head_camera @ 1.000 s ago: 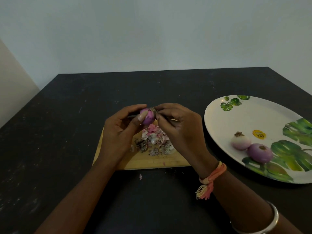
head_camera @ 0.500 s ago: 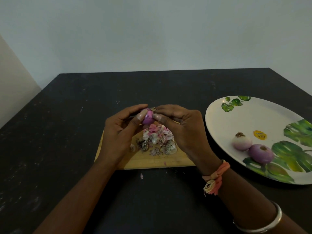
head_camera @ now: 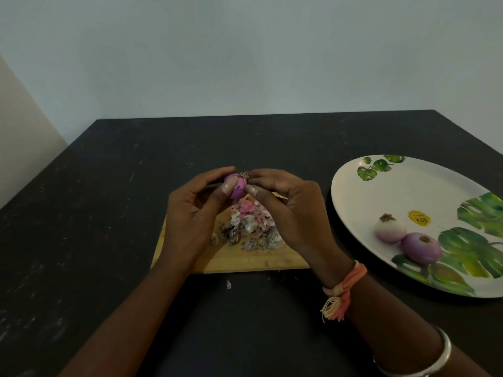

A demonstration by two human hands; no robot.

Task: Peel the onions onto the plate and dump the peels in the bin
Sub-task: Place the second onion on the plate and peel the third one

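Note:
A small purple onion [head_camera: 238, 188] is held above the wooden cutting board [head_camera: 246, 261]. My left hand [head_camera: 194, 216] grips it from the left, thumb on its front. My right hand [head_camera: 290, 210] pinches it at the rooty end from the right. Under the hands a heap of pink and grey peels [head_camera: 251, 227] lies on the board. Two peeled onions, a pale one [head_camera: 389, 231] and a purple one [head_camera: 420, 247], rest on the white leaf-print plate [head_camera: 381, 191] at the right. No bin is in view.
The board and plate sit on a black table [head_camera: 109, 213] against a pale wall. A loose bit of peel [head_camera: 229, 284] lies on the table just in front of the board. A yellow sticker [head_camera: 419, 217] is on the plate.
The hands have stayed in place over the board, turning the onion slightly; my right thumb and fingers have shifted on its root end.

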